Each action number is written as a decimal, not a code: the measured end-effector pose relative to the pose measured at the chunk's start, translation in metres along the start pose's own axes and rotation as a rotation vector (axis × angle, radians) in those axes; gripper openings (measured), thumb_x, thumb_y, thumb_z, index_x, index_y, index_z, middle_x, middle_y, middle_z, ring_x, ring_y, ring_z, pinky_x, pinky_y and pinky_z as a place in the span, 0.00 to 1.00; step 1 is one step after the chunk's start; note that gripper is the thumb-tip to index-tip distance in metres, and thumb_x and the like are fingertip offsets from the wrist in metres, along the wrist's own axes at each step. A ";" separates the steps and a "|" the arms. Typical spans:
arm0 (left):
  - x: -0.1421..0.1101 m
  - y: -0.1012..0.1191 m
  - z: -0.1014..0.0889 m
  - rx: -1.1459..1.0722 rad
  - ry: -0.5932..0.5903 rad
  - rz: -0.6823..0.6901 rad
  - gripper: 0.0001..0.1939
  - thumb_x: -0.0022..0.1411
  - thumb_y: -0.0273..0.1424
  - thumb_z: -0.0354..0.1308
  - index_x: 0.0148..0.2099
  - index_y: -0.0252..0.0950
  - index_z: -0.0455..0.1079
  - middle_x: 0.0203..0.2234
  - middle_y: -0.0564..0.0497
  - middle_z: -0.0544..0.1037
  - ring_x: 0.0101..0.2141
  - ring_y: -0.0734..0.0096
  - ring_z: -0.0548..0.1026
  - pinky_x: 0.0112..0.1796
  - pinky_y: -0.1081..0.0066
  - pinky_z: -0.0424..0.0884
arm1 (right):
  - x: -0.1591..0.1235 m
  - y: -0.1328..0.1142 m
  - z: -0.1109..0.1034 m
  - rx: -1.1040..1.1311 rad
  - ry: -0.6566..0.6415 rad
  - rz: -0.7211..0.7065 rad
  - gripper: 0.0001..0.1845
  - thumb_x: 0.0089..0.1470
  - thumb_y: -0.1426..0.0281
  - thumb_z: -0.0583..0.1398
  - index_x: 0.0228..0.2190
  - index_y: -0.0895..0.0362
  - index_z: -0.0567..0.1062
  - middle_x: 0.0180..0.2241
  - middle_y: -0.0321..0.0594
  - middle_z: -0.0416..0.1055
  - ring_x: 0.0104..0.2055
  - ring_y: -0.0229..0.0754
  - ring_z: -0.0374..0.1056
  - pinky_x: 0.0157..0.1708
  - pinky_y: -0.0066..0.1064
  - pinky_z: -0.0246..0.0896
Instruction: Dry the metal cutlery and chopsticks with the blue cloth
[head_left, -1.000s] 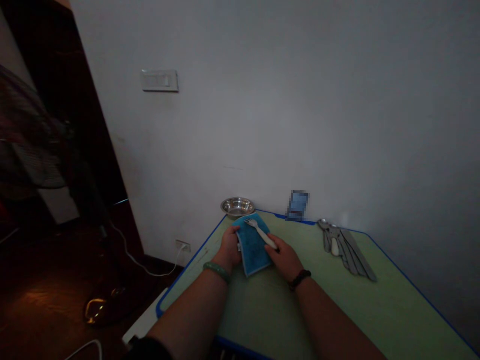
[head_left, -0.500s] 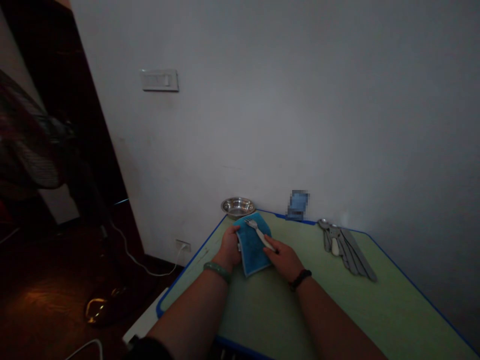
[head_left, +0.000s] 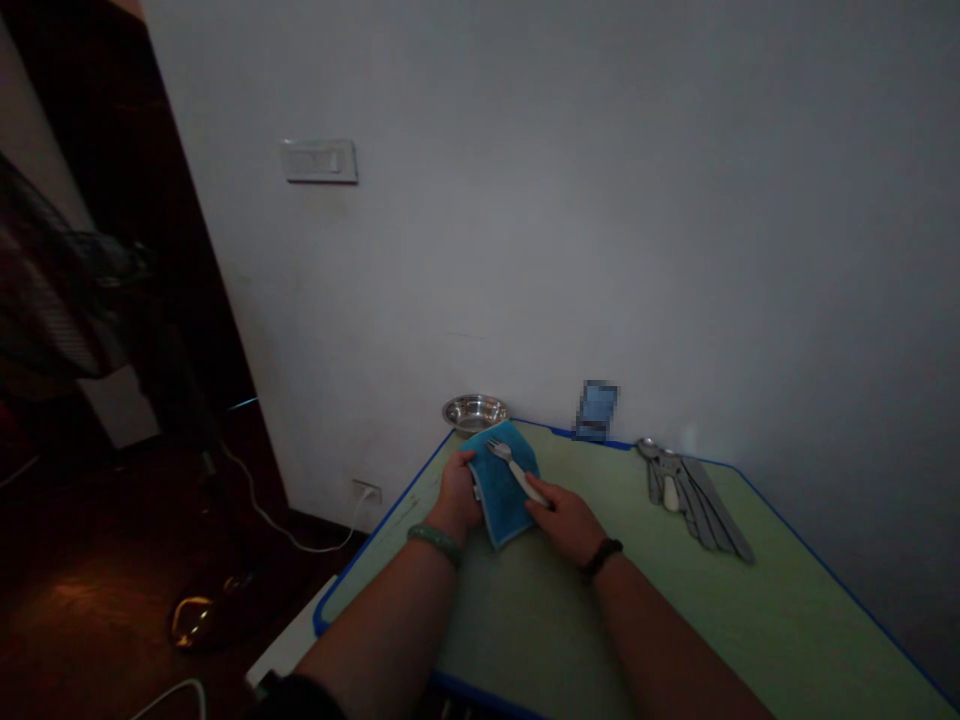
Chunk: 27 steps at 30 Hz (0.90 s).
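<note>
A blue cloth (head_left: 504,505) with a pale edge hangs over my left hand (head_left: 458,490), whose thumb presses on its left side; the other fingers are hidden behind it. My right hand (head_left: 568,518) pinches the light handle of a fork (head_left: 517,468). The fork's metal tines point up and left and lie against or just over the cloth's upper part. Both hands are above the green table, the left nearest a shiny metal bowl (head_left: 475,412) at the far corner.
Several spoons and grey-handled utensils (head_left: 697,505) lie in a row on the right of the blue-edged green table (head_left: 795,630). A blurred phone-like object (head_left: 597,410) leans on the wall at the back. A standing fan (head_left: 52,290) and a white cable (head_left: 300,545) are at left.
The cloth has shifted slightly up and left, its lower edge now a little higher. The fork tips have moved slightly left and down; both hands keep their hold.
</note>
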<state>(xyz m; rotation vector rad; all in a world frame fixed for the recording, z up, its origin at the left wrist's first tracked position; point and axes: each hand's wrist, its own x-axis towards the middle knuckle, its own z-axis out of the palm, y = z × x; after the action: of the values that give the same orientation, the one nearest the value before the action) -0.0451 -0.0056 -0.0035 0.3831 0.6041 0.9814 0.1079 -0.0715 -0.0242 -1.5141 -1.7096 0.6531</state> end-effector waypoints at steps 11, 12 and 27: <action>0.005 0.000 -0.004 -0.062 0.005 0.022 0.27 0.52 0.35 0.45 0.48 0.21 0.65 0.29 0.36 0.77 0.34 0.48 0.75 0.39 0.51 0.67 | 0.001 0.003 0.000 0.029 -0.007 0.004 0.27 0.47 0.66 0.57 0.51 0.53 0.65 0.50 0.40 0.65 0.52 0.41 0.62 0.53 0.37 0.53; 0.004 0.001 -0.004 -0.068 -0.004 0.024 0.27 0.52 0.36 0.45 0.49 0.20 0.64 0.29 0.36 0.77 0.34 0.48 0.75 0.39 0.50 0.67 | 0.001 0.003 0.000 0.031 -0.005 0.002 0.27 0.47 0.66 0.57 0.51 0.53 0.65 0.50 0.40 0.66 0.51 0.41 0.63 0.53 0.37 0.53; -0.001 0.002 -0.001 -0.033 0.001 0.036 0.27 0.52 0.36 0.43 0.48 0.21 0.64 0.26 0.38 0.77 0.31 0.51 0.76 0.37 0.55 0.69 | -0.001 0.000 -0.004 0.060 0.124 -0.046 0.23 0.50 0.60 0.54 0.46 0.57 0.70 0.47 0.43 0.69 0.48 0.42 0.64 0.49 0.35 0.57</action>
<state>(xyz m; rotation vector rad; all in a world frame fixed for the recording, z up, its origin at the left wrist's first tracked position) -0.0476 -0.0050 -0.0033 0.3657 0.5834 1.0250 0.1109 -0.0729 -0.0217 -1.4399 -1.6127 0.5695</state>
